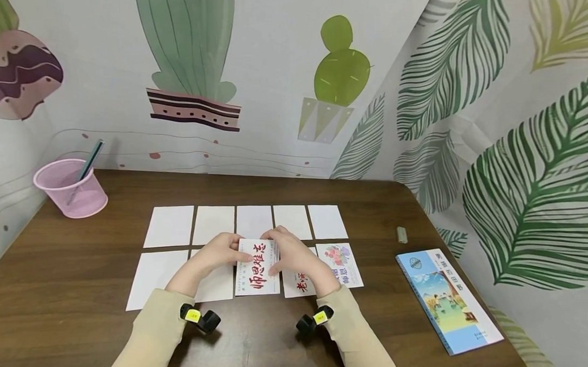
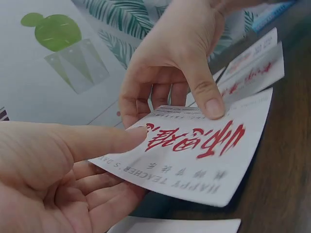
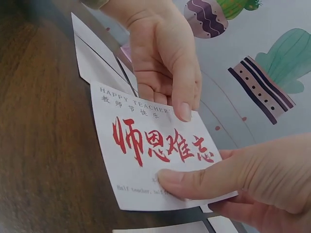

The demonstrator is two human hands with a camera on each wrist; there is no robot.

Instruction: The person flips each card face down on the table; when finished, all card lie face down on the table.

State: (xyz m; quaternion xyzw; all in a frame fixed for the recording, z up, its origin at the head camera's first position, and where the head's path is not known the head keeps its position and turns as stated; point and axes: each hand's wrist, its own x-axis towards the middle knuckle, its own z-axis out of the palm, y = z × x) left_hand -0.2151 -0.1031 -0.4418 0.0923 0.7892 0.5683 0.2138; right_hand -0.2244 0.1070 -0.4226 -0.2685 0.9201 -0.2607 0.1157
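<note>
Both hands pinched one greeting card [image 1: 257,267] with red lettering, lifted slightly off the wooden surface [image 1: 84,299].

The left hand [image 1: 222,253] held the card's left edge, thumb on top and fingers beneath; the right hand [image 1: 289,253] pinched its right edge the same way. The card sat in the middle of the near row of cards, with blank white cards [image 1: 246,222] just behind it and printed cards [image 1: 339,264] just to its right. A blue booklet [image 1: 448,300] lay well right of the card, a pink mesh cup [image 1: 71,188] far to its left.
</note>
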